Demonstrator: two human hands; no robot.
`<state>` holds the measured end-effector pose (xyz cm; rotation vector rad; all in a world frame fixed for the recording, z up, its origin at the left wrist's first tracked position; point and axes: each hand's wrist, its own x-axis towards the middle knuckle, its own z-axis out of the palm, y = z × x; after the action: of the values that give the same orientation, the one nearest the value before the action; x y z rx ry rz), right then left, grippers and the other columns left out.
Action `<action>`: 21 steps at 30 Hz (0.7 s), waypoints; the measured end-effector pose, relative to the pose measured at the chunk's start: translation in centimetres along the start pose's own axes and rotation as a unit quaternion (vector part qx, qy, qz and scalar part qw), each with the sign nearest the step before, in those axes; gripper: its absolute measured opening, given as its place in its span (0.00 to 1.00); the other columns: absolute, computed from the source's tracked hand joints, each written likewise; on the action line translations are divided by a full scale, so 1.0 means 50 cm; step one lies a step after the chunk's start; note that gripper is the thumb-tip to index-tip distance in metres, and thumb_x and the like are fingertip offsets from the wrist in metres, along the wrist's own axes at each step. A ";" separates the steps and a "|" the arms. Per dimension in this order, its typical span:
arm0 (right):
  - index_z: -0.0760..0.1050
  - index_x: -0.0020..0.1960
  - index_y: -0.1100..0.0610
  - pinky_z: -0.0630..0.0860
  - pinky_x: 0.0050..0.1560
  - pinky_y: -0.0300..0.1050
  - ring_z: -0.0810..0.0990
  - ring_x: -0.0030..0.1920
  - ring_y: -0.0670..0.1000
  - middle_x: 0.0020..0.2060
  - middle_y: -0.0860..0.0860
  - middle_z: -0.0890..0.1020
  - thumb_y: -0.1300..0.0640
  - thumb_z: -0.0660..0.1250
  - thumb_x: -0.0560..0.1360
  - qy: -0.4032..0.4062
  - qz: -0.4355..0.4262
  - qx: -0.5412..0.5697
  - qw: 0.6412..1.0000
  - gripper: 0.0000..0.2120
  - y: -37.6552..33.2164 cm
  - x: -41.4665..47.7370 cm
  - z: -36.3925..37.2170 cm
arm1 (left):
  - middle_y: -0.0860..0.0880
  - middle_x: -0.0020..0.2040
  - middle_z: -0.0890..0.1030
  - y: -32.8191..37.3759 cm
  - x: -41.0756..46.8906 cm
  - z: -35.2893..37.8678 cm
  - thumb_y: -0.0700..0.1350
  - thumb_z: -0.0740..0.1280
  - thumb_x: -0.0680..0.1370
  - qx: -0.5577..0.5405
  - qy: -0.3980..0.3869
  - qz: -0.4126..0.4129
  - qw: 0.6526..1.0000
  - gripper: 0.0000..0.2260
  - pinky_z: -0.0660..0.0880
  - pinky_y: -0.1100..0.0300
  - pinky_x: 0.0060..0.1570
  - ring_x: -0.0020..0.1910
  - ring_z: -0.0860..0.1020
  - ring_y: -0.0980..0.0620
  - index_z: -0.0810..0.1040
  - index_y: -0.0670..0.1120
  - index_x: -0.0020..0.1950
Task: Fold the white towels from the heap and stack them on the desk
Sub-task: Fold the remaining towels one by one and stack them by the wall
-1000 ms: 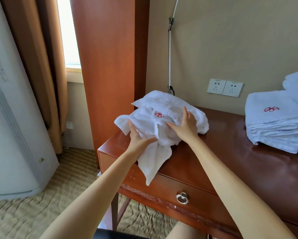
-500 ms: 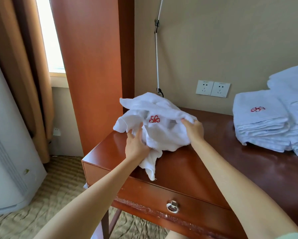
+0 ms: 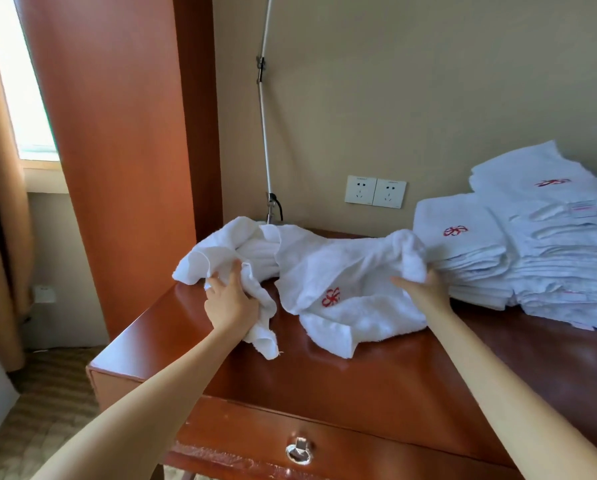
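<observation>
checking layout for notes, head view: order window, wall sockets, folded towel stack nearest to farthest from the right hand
1. folded towel stack, just right of the right hand
2. wall sockets, behind on the wall
3. window, far left

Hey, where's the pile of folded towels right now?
In the head view, the folded towel stack sits on the desk at its right end, right of the wall sockets, beside the right hand.

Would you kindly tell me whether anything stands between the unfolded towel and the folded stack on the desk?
Nothing visible does. The right hand grips the unfolded towel at its right end, close beside the folded stack; the left hand grips the crumpled heap further left.
</observation>
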<state>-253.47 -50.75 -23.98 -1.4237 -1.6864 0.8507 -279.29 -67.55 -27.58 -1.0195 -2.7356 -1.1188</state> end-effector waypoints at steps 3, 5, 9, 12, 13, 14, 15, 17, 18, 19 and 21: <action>0.67 0.69 0.57 0.74 0.58 0.50 0.76 0.60 0.55 0.57 0.50 0.76 0.49 0.77 0.68 -0.084 -0.030 -0.029 0.996 0.35 0.001 -0.014 0.042 | 0.38 0.73 0.59 0.016 0.007 0.016 0.44 0.64 0.74 0.038 -0.018 0.005 0.999 0.35 0.66 0.48 0.62 0.67 0.65 0.38 0.51 0.55 0.77; 0.64 0.71 0.55 0.74 0.60 0.50 0.77 0.60 0.54 0.60 0.51 0.76 0.45 0.77 0.67 -0.090 -0.039 -0.028 0.995 0.39 -0.003 -0.016 0.069 | 0.37 0.73 0.61 0.032 0.015 0.033 0.44 0.65 0.73 0.065 -0.021 0.025 0.997 0.37 0.67 0.47 0.62 0.66 0.66 0.38 0.48 0.51 0.78; 0.62 0.72 0.56 0.72 0.57 0.46 0.75 0.61 0.55 0.63 0.53 0.74 0.43 0.75 0.68 -0.065 -0.047 -0.068 0.994 0.40 -0.004 -0.011 0.108 | 0.38 0.72 0.63 0.041 0.045 0.060 0.47 0.68 0.72 0.052 -0.022 0.054 0.997 0.39 0.70 0.46 0.61 0.65 0.68 0.38 0.50 0.48 0.78; 0.64 0.70 0.56 0.70 0.50 0.43 0.76 0.58 0.54 0.60 0.52 0.75 0.44 0.74 0.70 -0.035 -0.067 -0.088 0.993 0.35 0.004 -0.007 0.119 | 0.39 0.73 0.63 0.038 0.078 0.073 0.47 0.69 0.71 0.042 -0.011 0.062 0.997 0.39 0.70 0.45 0.62 0.66 0.68 0.37 0.53 0.48 0.78; 0.67 0.67 0.56 0.72 0.47 0.42 0.78 0.54 0.53 0.56 0.50 0.77 0.44 0.73 0.70 -0.024 -0.085 -0.087 0.992 0.31 0.010 -0.001 0.119 | 0.40 0.74 0.62 0.039 0.086 0.075 0.47 0.68 0.71 0.037 -0.005 0.062 0.997 0.38 0.69 0.45 0.62 0.67 0.67 0.37 0.53 0.48 0.78; 0.71 0.61 0.55 0.73 0.44 0.42 0.80 0.49 0.51 0.51 0.49 0.79 0.44 0.73 0.69 -0.008 -0.104 -0.075 0.992 0.26 0.016 0.004 0.117 | 0.40 0.74 0.61 0.039 0.092 0.077 0.46 0.68 0.72 0.029 0.000 0.060 0.998 0.37 0.68 0.44 0.63 0.67 0.66 0.37 0.54 0.47 0.78; 0.74 0.55 0.55 0.74 0.40 0.43 0.80 0.44 0.50 0.46 0.49 0.80 0.43 0.73 0.69 0.006 -0.114 -0.046 0.992 0.22 0.022 0.007 0.112 | 0.40 0.74 0.62 0.039 0.093 0.078 0.45 0.68 0.72 0.014 0.006 0.059 0.998 0.36 0.67 0.44 0.64 0.68 0.66 0.37 0.56 0.48 0.77; 0.73 0.49 0.56 0.73 0.39 0.45 0.77 0.43 0.48 0.46 0.48 0.76 0.42 0.74 0.66 0.060 -0.134 -0.002 0.989 0.22 0.029 0.003 0.100 | 0.40 0.71 0.67 0.037 0.089 0.079 0.44 0.67 0.72 -0.044 0.029 0.065 0.996 0.32 0.69 0.46 0.60 0.66 0.68 0.38 0.62 0.49 0.75; 0.73 0.53 0.57 0.75 0.43 0.47 0.76 0.47 0.49 0.51 0.49 0.74 0.43 0.76 0.64 0.105 -0.159 -0.021 0.981 0.26 0.032 0.000 0.095 | 0.40 0.69 0.69 0.035 0.083 0.078 0.44 0.67 0.72 -0.085 0.041 0.062 0.994 0.29 0.70 0.47 0.56 0.64 0.70 0.39 0.65 0.50 0.73; 0.71 0.59 0.59 0.76 0.48 0.49 0.75 0.53 0.51 0.56 0.52 0.72 0.45 0.79 0.62 0.151 -0.197 -0.059 0.967 0.33 0.034 -0.001 0.092 | 0.40 0.68 0.70 0.033 0.076 0.076 0.44 0.66 0.73 -0.124 0.049 0.054 0.990 0.26 0.70 0.49 0.53 0.63 0.71 0.39 0.66 0.50 0.71; 0.63 0.69 0.58 0.73 0.60 0.52 0.71 0.64 0.57 0.66 0.56 0.68 0.49 0.82 0.58 0.201 -0.291 -0.130 0.926 0.46 0.027 -0.006 0.088 | 0.40 0.69 0.68 0.032 0.066 0.072 0.43 0.64 0.74 -0.173 0.055 0.038 0.983 0.24 0.69 0.48 0.53 0.63 0.71 0.38 0.67 0.50 0.71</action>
<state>-256.62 -50.91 -27.36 -1.0612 -1.7860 0.0016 -280.15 -62.56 -28.47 -1.0449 -2.4459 -1.6223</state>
